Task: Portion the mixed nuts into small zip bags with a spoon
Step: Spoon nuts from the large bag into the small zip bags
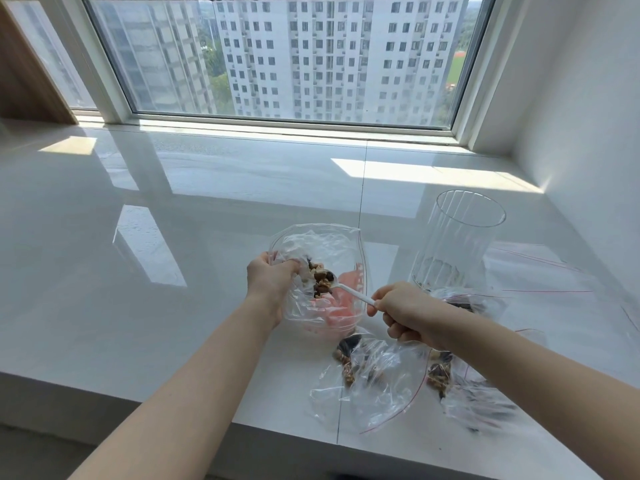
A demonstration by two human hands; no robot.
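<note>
In the middle of the frame, the left hand (272,278) pinched the edge of a clear zip bag (322,247) and held its mouth wide open. The bag stood up off the shiny white counter (138,271), and something pink showed through its lower part.

The right hand (407,315), just right of the middle, was curled tight around the handle of a white plastic spoon (353,294). The spoon reached to the left, into the open mouth of the bag. A heap of mixed nuts (320,277) sat on the spoon bowl, brown and pale bits together, right next to the left thumb.

Below the hands, near the front edge of the counter, lay a filled bag (363,379) on its side with a small clump of nuts inside and a red zip line along its edge. Another bag with nuts (446,379) lay just to its right, partly hidden under the right arm.

On the right side of the frame stood a tall clear jar (457,244) with ribbed sides. It had no lid, and only a few dark bits showed at its bottom. Flat empty bags (540,271) with thin red lines lay on the counter past the jar.

At the top of the frame was a big window (277,57) with tall white buildings outside.
</note>
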